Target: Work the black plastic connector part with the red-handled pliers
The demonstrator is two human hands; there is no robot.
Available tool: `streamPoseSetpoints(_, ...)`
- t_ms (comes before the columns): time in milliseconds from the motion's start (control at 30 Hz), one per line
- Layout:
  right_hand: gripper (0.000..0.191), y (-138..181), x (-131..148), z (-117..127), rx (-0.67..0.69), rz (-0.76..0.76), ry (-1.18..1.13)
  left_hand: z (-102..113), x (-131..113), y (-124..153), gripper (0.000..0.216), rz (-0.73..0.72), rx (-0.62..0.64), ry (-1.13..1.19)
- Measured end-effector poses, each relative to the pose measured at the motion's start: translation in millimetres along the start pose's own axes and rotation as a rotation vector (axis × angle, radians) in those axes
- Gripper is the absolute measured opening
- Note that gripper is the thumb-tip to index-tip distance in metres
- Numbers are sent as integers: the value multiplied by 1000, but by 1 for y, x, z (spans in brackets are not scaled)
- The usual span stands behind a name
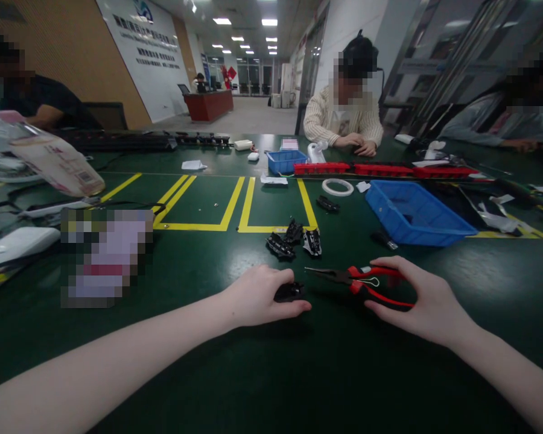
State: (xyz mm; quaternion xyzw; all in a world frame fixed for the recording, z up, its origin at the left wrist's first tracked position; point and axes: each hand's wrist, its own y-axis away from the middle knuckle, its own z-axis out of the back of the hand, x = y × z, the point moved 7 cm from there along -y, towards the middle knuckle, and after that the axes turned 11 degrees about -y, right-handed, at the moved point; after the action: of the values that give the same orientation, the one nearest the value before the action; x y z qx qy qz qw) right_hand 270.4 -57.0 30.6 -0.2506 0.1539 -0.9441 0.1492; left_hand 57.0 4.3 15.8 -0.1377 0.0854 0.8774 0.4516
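Note:
My left hand [262,295] is closed around a small black plastic part [290,292], which shows between thumb and fingers. In my right hand [428,298] is a pair of long-nose pliers [355,280] with red and black handles. Their jaws point left, towards the black part, and the tips stand a little apart from it. Just beyond my left hand, several similar black parts lie in a cluster, one [280,246] at its left and one with silvery edges [312,242] at its right. Another black part [328,204] lies farther back.
A blue bin [416,211] stands at the right, with a small black object [384,240] before it. A white tape ring [337,187] and a smaller blue bin [286,161] are farther back. A bottle [57,157] leans at left. Across the table sits a person [344,114].

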Motion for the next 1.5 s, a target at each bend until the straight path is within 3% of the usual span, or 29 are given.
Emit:
streamPoseSetpoints(133,54,3,21,2,-29,102,-52,-1,2,0,47,15,11,-7)
streamPoseSetpoints(267,54,4,30,-3,6,94,-66,-2,2,0,47,5,17,-21)
streamPoseSetpoints(633,50,8,24,-8,6,77,-136,-2,0,-1,41,-49,-10,-32)
streamPoseSetpoints(967,47,10,32,-5,-48,232,-26,-1,1,0,40,-121,-70,-71)
streamPoseSetpoints(1333,46,5,19,-5,5,224,17,10,7,0,48,-2,-197,-142)
streamPoseSetpoints(1500,44,2,15,-7,47,237,42,8,9,1,61,9,-227,-174)
